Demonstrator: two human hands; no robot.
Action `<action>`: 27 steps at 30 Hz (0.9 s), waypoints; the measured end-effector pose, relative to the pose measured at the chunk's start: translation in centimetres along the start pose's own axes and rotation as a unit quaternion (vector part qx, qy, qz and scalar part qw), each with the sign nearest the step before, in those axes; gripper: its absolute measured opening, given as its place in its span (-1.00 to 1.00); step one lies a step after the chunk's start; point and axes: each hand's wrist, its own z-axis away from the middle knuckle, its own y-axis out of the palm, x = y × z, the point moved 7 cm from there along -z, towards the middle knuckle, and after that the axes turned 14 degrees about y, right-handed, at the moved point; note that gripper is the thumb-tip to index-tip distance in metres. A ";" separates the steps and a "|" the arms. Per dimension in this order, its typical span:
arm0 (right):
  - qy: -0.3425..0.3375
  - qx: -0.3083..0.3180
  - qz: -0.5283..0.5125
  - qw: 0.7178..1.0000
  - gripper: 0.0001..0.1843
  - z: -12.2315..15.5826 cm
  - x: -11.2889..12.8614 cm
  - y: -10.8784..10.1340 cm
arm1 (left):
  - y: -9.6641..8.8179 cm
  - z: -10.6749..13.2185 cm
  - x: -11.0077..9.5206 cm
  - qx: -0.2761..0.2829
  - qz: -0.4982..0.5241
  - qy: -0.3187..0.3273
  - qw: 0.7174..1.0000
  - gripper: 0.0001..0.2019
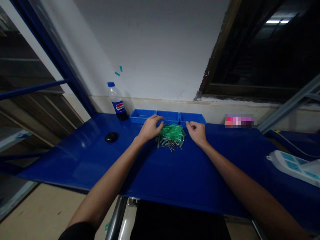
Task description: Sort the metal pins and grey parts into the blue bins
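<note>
A heap of green plastic strips or small bags (173, 132) lies mid-table, against the front of the blue trays. Metal cylinders (163, 143) and thin brass-coloured pins (172, 145) are spread at its near side. At the heap's left edge is my left hand (151, 127), its fingers bent and parted from the thumb, with nothing visible between them. My right hand (197, 132) is closed just right of the heap, in front of the right tray (192, 117). Whatever its curled fingers may hold is hidden. The middle tray (168, 115) and left tray (143, 114) adjoin it.
A cola bottle (117, 101) stands by the wall, left of the trays. Nearer on the blue table (160, 176) is a black mouse-like object (111, 136). A blurred pink box (240, 120) sits at the back right, and a white-and-blue plastic case (295, 166) at the right.
</note>
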 end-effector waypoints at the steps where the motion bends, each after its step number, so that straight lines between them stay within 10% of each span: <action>1: 0.013 0.015 -0.012 1.000 -0.43 0.3 -0.7 0.1 | 0.3 0.1 -0.2 -0.003 0.015 0.008 1.000 -0.71; 19: 0.048 0.065 -0.047 0.996 -0.44 0.7 -3.0 1.4 | 1.1 2.4 -2.5 -0.025 -0.008 0.059 0.998 -0.72; 27: 0.075 0.092 -0.127 0.985 -0.85 0.8 -2.8 1.3 | 1.7 2.5 -2.6 -0.024 0.000 0.080 0.996 -0.74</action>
